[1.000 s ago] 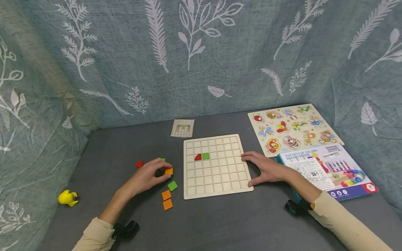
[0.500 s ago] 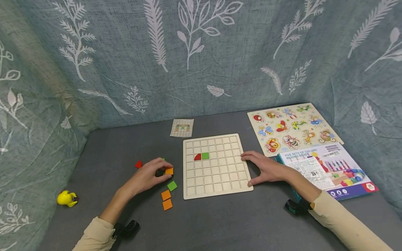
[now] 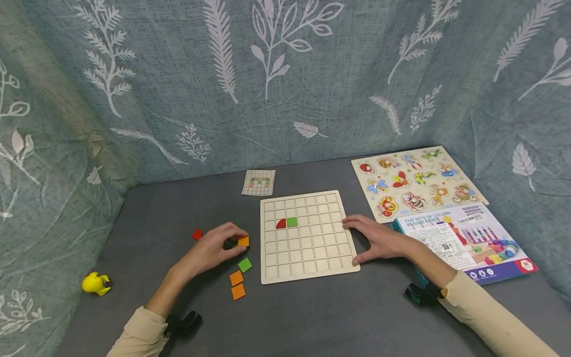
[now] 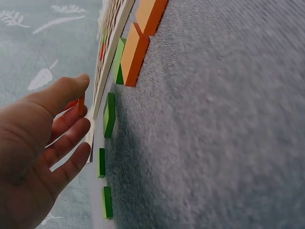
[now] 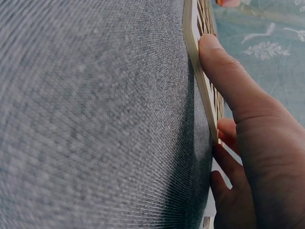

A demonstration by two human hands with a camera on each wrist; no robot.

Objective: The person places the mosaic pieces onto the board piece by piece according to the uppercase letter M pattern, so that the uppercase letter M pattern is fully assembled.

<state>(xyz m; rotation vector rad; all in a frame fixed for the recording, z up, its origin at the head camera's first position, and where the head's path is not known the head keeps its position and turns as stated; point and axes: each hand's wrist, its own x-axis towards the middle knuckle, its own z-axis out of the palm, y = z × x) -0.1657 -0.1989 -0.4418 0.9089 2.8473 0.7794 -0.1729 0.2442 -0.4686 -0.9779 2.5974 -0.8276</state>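
My left hand (image 3: 211, 249) pinches an orange square tile (image 3: 243, 241) between thumb and fingertips, just left of the gridded wooden board (image 3: 308, 253). In the left wrist view, the tile (image 4: 81, 105) is off the table, and several green tiles (image 4: 109, 115) lie below the hand; most of these are hidden in the head view. On the board, a red quarter-round tile (image 3: 281, 224) sits beside a green square tile (image 3: 292, 222). My right hand (image 3: 379, 240) rests on the board's right edge, thumb at the near corner, fingers loosely bent.
Near the left hand lie a green tile (image 3: 245, 265), two orange tiles (image 3: 238, 291) and a red piece (image 3: 197, 234). A pattern card (image 3: 258, 183) is behind the board. An insect puzzle (image 3: 419, 181) and a box (image 3: 473, 243) stand right; a yellow toy (image 3: 95, 283) is far left.
My left hand has shifted slightly right and away from me, carrying the orange tile toward the board. The right hand and the board have stayed in place.
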